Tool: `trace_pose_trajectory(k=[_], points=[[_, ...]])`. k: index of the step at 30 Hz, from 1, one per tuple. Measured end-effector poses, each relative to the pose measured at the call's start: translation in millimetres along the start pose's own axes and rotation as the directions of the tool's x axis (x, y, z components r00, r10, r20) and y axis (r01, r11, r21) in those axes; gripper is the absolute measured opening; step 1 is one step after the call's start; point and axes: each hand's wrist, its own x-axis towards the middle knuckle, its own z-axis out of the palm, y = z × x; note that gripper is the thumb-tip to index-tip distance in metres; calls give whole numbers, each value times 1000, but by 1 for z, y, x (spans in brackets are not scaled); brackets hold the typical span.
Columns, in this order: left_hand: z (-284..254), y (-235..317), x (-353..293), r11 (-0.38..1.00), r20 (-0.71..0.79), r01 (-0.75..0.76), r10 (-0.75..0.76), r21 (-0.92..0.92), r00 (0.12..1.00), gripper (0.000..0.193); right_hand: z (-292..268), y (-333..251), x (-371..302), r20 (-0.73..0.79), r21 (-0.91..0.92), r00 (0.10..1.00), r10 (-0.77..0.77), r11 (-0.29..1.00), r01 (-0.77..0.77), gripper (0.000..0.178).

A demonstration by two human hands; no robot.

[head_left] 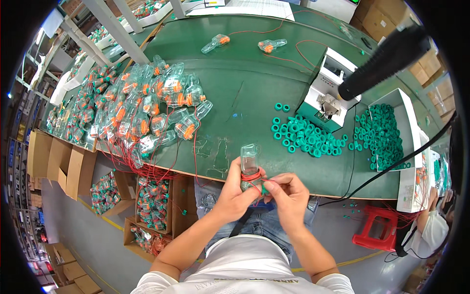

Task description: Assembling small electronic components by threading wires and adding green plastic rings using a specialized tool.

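just above the near edge of the green counter (235,125), a clear bottle (249,156) of thin, glossy plastic stands roughly upright in front of the person's body, its wider end up. several turns of smooth red cord (250,177) are wound around its middle. the left hand (236,195) wraps its grip about the lower part, fingers and thumb pressed to the sides. the right hand (290,200) has its grip pinching a small green piece (265,188) low on the bottle; the fingers partly hide its shape.

to the left lies a loose heap of similar transparent bottles (188,128), rounded and shiny, with bright orange parts inside, and thin red cords (142,170) tangle over the counter's edge below them. to the right, smooth teal rings (304,134) spill in a low mound beside a boxy white-and-green machine (316,109). more rings (385,134) fill a smooth-walled white box (411,115) farther right. over the machine hangs a black, ribbed tube (389,59), slanted.
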Motion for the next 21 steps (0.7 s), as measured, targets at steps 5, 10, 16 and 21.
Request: trace_pose_trajectory(k=[5,10,16,21], points=[[7,-14,-2,997,-82,-59,62,47,995,52,0,20,-20,-29,-140,997,-76,988,71,13],[-3,-18,-7,984,-191,-17,-18,-180,981,59,7,-9,-26,444,-694,845,-298,482,535,38],[-25,-11,-55,965,-77,33,-14,261,997,61,-1,-37,-30,752,-639,659,-10,236,732,32],[-69,-24,-129,977,208,85,-126,193,970,60,-14,-2,-14,545,-685,770,332,706,180,21]])
